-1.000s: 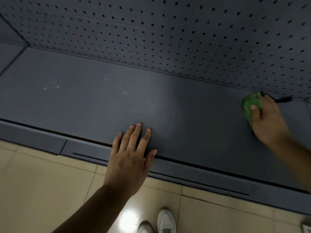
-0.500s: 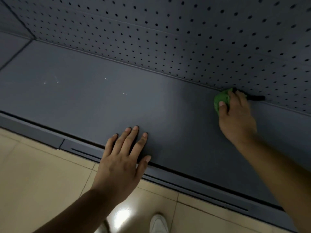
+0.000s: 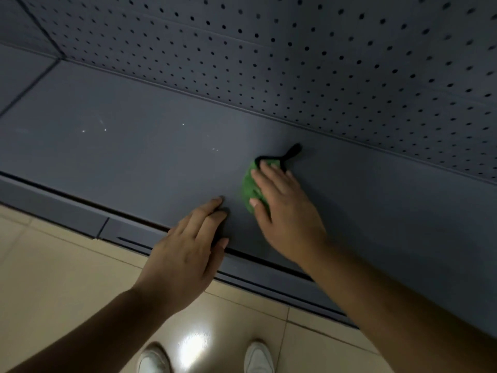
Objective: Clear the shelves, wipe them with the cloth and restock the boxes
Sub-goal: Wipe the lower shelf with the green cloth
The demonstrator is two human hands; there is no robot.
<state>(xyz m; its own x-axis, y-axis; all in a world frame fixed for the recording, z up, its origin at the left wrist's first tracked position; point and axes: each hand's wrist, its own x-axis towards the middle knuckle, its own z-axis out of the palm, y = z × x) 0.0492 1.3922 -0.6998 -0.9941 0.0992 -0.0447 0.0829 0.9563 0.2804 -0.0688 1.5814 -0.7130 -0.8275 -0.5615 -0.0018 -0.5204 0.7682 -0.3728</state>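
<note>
The bare dark grey shelf (image 3: 121, 157) has no boxes on it, only a few pale specks at its left. A green cloth (image 3: 248, 184) with a black edge and a black hanging loop (image 3: 293, 150) lies on the middle of the shelf. My right hand (image 3: 285, 211) lies flat on top of it, fingers stretched over the cloth and pressing it down, so most of the cloth is hidden. My left hand (image 3: 188, 254) rests on the shelf near its front edge, fingers straight, just left of the cloth and apart from it.
A grey perforated back panel (image 3: 322, 63) rises behind the shelf. The shelf's front rail (image 3: 53, 205) runs along a beige tiled floor (image 3: 53, 278). My white shoes (image 3: 153, 359) stand on the tiles below.
My right hand has slid the cloth leftward from the back right of the shelf to its middle, close to my left hand. My left hand has stayed on the shelf's front part.
</note>
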